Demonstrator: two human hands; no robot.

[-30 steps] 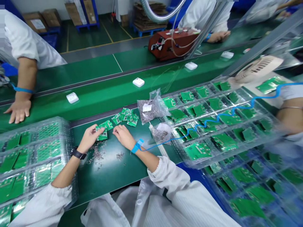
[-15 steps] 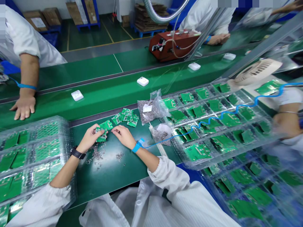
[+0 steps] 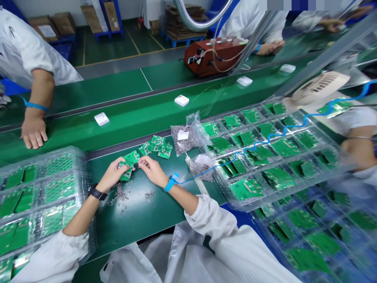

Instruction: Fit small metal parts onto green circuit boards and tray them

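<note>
Looking down from the head camera, we see white sleeves nearest us, then our two hands meeting over the green work mat (image 3: 138, 214). Our left hand (image 3: 113, 175), with a black watch (image 3: 97, 192) on its wrist, curls its fingers around a small green circuit board (image 3: 127, 169) and grips it just above the mat. Our right hand (image 3: 151, 169), with a blue wrist strap (image 3: 171, 182), brings its fingertips to the right edge of that same board; whether they pinch a part there we cannot tell. Loose metal parts (image 3: 121, 193) lie scattered on the mat just below the hands.

At our left stands a stack of clear trays (image 3: 41, 196) filled with green boards. At our right a larger clear tray (image 3: 265, 153) holds more boards in separate compartments, and a blue coiled cord (image 3: 265, 140) runs across it from the wrist strap.

Just beyond the hands we note a pile of loose boards (image 3: 156, 145), then two plastic bags of parts (image 3: 188, 137) beside the right tray.

Farther off, white housings (image 3: 182, 100) sit well apart along the conveyor belt (image 3: 141, 114). A co-worker's hand (image 3: 33, 133) rests flat on the belt's far left. Behind the belt stands a red machine (image 3: 215, 57).
</note>
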